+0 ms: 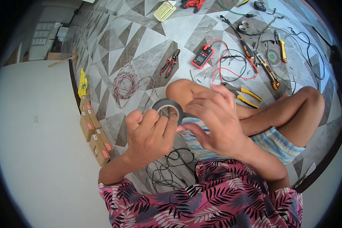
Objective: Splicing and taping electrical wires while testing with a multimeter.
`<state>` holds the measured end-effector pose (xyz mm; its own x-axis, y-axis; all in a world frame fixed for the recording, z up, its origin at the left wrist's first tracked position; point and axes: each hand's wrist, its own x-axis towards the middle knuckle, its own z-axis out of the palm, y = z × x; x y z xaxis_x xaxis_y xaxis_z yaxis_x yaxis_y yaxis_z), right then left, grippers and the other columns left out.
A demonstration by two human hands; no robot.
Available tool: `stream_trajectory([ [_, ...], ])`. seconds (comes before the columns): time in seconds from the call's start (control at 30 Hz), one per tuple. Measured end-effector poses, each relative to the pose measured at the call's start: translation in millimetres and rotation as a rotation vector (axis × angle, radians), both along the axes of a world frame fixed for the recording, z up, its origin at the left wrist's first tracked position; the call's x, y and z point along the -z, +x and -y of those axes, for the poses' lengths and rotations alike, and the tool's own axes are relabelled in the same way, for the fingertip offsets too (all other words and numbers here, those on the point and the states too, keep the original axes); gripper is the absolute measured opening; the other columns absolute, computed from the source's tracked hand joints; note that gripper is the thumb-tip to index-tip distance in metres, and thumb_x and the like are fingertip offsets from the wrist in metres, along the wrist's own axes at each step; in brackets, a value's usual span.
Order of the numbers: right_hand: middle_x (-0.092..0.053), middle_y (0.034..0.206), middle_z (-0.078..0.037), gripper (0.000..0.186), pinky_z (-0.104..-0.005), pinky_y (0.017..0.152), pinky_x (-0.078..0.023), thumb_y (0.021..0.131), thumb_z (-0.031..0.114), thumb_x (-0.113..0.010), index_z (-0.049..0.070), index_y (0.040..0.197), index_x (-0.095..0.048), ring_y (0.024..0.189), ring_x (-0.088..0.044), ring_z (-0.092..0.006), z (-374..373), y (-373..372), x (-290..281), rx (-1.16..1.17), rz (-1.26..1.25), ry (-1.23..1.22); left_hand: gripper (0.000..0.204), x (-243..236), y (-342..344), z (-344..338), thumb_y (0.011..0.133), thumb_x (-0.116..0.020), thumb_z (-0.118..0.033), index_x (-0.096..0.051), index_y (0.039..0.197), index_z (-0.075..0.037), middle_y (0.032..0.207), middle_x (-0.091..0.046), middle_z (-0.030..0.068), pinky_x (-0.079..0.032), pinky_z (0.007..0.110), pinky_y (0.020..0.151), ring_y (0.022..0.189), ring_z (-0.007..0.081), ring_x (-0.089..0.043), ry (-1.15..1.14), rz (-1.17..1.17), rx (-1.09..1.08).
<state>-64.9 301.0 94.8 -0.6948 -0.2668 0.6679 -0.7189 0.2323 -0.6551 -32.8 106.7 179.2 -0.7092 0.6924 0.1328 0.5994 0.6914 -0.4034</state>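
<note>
My left hand [150, 133] is closed around a roll of black electrical tape [158, 104], held up in front of my lap with its pale inner ring showing. Fingers of that hand reach into the ring. Close on the roll's right side is my right hand [218, 123], with its thumb and fingers curled toward the roll's edge. A short dark strip of tape runs from the roll to these fingers, and they pinch it. Part of the grip is hidden behind the fingers.
Beyond my legs lie a red-black multimeter [203, 57], wire strippers [170, 64], yellow-handled pliers [250, 98], a utility knife [269, 72] and a screwdriver [247, 48]. Coiled twisted wire [124, 85] is at left, black cable [165, 171] beside me. Boxes [98, 146] line the white wall.
</note>
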Motion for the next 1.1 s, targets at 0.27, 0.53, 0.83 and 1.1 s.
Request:
stream_trajectory([
  [0.27,-0.058,0.085,-0.010,0.032,-0.0454,0.088,-0.041,0.065,0.002,-0.076,0.002,0.093,-0.060,0.086,-0.058,-0.0316,23.2,7.0,0.8,-0.056,0.108,-0.013,0.030,-0.5,5.1,-6.9,0.078,-0.076,-0.035,-0.067,0.081,-0.007,0.066,-0.044,0.0000,-0.031,0.041,0.069,0.067,0.0188,-0.044,0.032,0.069,-0.068],
  [0.53,-0.055,0.083,-0.012,0.015,-0.0413,0.088,-0.039,0.066,0.009,-0.074,0.002,0.076,-0.065,0.086,-0.056,-0.0305,18.5,31.2,10.3,-0.203,0.345,0.258,0.039,23.8,14.0,5.7,0.065,-0.084,-0.039,-0.064,0.073,-0.008,0.061,-0.050,0.0025,-0.033,0.040,0.070,0.067,0.0226,-0.047,0.217,0.382,-0.180],
  [0.83,-0.059,0.080,-0.015,0.016,-0.0509,0.076,-0.043,0.072,0.009,-0.071,-0.002,0.083,-0.068,0.080,-0.060,-0.0361,-34.0,57.5,2.8,-0.998,0.741,0.060,0.050,43.8,48.4,4.3,0.081,-0.079,-0.046,-0.057,0.056,-0.008,0.056,-0.046,0.0061,-0.037,0.039,0.065,0.063,0.0254,-0.049,0.746,1.255,-0.057],
  [1.1,-0.062,0.092,-0.015,0.030,-0.0504,0.098,-0.045,0.069,0.000,-0.076,-0.001,0.098,-0.069,0.102,-0.059,-0.0393,-180.7,9.7,-23.4,-0.241,0.518,0.826,0.028,54.1,28.4,89.4,0.072,-0.084,-0.027,-0.062,0.071,-0.009,0.067,-0.059,0.0043,-0.040,0.041,0.071,0.072,0.0234,-0.056,0.705,0.168,-0.121],
])
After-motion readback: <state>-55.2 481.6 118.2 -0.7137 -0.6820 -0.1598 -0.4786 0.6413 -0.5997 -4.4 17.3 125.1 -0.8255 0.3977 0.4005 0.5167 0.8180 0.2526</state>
